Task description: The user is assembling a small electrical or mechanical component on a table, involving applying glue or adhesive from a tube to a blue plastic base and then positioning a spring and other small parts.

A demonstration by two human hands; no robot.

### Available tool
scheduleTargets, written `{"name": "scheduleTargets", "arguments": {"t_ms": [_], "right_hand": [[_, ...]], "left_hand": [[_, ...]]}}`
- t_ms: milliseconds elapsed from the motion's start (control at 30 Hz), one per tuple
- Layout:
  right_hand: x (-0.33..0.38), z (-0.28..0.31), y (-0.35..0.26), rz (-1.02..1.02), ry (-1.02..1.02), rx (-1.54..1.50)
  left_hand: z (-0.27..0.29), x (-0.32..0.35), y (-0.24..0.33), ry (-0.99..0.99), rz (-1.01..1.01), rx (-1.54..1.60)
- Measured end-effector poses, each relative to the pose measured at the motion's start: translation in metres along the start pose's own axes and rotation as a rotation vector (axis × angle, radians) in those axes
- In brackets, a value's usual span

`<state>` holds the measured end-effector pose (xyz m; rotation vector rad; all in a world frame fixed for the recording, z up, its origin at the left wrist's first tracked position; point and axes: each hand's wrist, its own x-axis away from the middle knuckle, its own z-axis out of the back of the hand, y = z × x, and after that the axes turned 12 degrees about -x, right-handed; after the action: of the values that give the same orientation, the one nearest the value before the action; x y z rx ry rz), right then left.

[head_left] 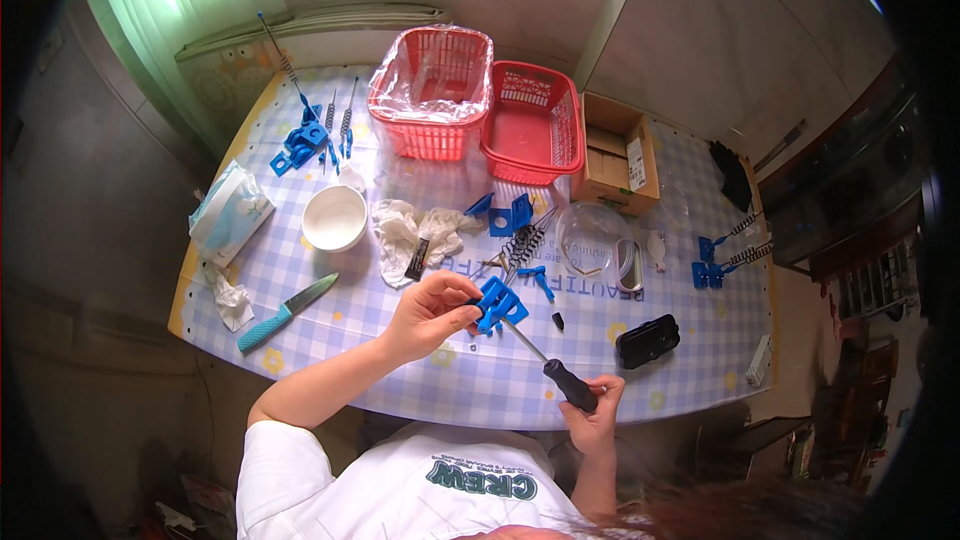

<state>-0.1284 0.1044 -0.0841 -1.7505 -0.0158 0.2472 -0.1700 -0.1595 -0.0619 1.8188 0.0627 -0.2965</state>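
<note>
Over the front of the table, my left hand point(437, 308) is closed on a blue plastic bracket point(500, 306) with slots in it. My right hand point(593, 412) grips the black handle of a screwdriver point(569, 384). Its metal shaft slants up and left, and the tip reaches the bracket; whether it sits in a screw cannot be seen. Just beyond lie several dark coil springs with metal rods point(524, 244), a loose blue plastic clip point(538, 281) and more blue plastic parts point(503, 219). A small black piece point(558, 321) rests right of the bracket.
Two red baskets point(533, 175) and a cardboard box point(640, 202) stand at the back. On the left are a white bowl point(335, 219), a tissue pack point(230, 212) and a knife point(288, 313) with its blade bare. A black case point(647, 341) and blue spring assemblies point(708, 273) lie right.
</note>
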Motion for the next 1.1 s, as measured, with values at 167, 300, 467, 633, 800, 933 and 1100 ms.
{"name": "scheduleTargets", "arguments": {"t_ms": [167,300,467,633,800,933,1100], "right_hand": [[-0.002,0.012,-0.002,-0.108,-0.04,0.098],[-0.005,0.009,-0.005,-0.126,-0.044,0.151],[-0.005,0.006,-0.006,-0.158,-0.055,0.135],[-0.003,0.01,-0.005,-0.173,-0.055,0.108],[0.002,0.004,-0.006,-0.043,-0.091,-0.019],[0.003,0.003,-0.006,-0.083,-0.102,-0.01],[0.003,0.01,-0.005,-0.092,-0.061,0.009]], "left_hand": [[-0.004,-0.002,0.003,-0.004,-0.012,0.023],[-0.002,-0.001,0.002,-0.02,-0.002,0.011],[-0.001,0.0,-0.001,-0.018,-0.017,-0.024],[-0.003,-0.002,0.001,-0.018,-0.001,-0.019],[-0.004,0.0,0.0,0.0,0.019,0.005],[-0.001,0.0,-0.004,0.021,0.015,0.044],[-0.004,-0.001,-0.001,0.043,0.029,0.039]]}}
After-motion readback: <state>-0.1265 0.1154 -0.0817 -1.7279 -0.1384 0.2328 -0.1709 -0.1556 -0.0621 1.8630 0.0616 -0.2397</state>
